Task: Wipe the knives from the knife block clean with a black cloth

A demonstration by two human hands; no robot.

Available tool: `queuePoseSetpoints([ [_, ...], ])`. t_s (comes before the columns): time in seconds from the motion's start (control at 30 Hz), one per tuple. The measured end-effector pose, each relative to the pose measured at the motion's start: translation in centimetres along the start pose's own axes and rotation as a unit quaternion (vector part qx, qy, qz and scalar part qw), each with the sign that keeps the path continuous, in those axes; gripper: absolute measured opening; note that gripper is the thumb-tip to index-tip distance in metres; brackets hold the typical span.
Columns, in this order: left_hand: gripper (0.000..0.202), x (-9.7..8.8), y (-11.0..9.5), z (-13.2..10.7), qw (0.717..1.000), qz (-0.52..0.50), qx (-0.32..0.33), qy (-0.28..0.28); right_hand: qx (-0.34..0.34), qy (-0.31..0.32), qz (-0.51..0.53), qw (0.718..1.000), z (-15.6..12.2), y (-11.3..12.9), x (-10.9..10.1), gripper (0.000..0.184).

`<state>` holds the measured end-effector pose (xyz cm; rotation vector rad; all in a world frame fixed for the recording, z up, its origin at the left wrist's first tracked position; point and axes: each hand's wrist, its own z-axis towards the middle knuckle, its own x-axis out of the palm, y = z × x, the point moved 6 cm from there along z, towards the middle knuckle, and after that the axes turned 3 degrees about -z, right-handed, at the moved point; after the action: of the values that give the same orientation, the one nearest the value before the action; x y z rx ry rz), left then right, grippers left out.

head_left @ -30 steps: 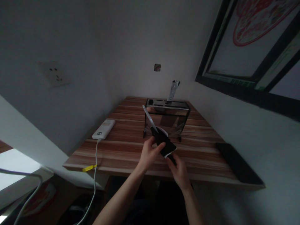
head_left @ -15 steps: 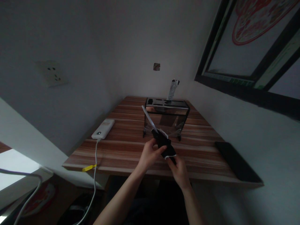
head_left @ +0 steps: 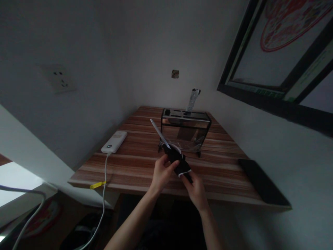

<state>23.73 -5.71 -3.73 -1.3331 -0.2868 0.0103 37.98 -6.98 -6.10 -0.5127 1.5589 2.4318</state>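
Observation:
Over the front part of the table, both hands hold a long thin grey rod or blade (head_left: 159, 133) with a dark, loose wrapping (head_left: 175, 163) around its lower end. Its bare tip points up and to the left. My left hand (head_left: 163, 173) is closed on the wrapping's middle, thumb on top. At the lower right end, my right hand (head_left: 194, 189) pinches the wrapping and a dark end sticking out of it. Behind them stands a slotted rack (head_left: 186, 121) with see-through sides, like a knife holder. A plastic-wrapped piece (head_left: 193, 100) rises from one of its slots.
A white power bank (head_left: 114, 141) with a white cable (head_left: 104, 194) lies at the left. Near the front left edge is a yellow strip (head_left: 97, 185). A black flat slab (head_left: 264, 181) rests along the right edge. Walls enclose the striped wooden table (head_left: 135, 139).
Both hands and the wrapped rod have shifted slightly left in the view. The grip looks the same, and the rod's tip now shows left of the rack.

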Motion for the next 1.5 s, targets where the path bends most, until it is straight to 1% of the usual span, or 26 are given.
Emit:
queuePoseSetpoints([
  [0.17,0.021,-0.4,-0.7,0.3,1.0,-0.009,0.002,-0.008,0.003,0.013,0.013,1.0,0.0,0.2,0.1,0.029],
  [0.3,0.02,-1.1,-1.4,0.8,0.999,-0.011,0.008,-0.035,-0.002,0.019,0.013,1.0,0.0,0.5,0.1,0.028],
  [0.43,0.024,-1.9,-2.1,1.6,0.997,-0.05,0.009,-0.052,-0.003,0.014,0.0,1.0,-0.2,0.5,0.1,0.027],
  [0.7,0.027,-3.8,-4.6,3.7,0.993,-0.069,0.07,-0.073,0.003,0.029,0.007,1.0,-0.2,-0.3,0.5,0.031],
  [0.9,0.028,-5.4,-6.0,5.7,0.986,-0.095,0.1,-0.098,-0.001,0.018,0.018,1.0,-0.3,-0.2,0.3,0.031],
  [1.1,0.03,-6.6,-7.9,7.5,0.975,-0.135,0.134,-0.113,-0.007,0.017,-0.009,1.0,-0.5,-0.2,0.2,0.03],
  [1.3,0.03,-6.8,-9.1,8.4,0.967,-0.172,0.14,-0.124,-0.008,0.026,-0.006,1.0,-0.4,-0.5,0.4,0.03],
  [1.5,0.029,-6.4,-8.8,8.7,0.968,-0.194,0.125,-0.103,0.0,0.016,-0.039,0.999,-0.5,-0.7,0.2,0.033],
])
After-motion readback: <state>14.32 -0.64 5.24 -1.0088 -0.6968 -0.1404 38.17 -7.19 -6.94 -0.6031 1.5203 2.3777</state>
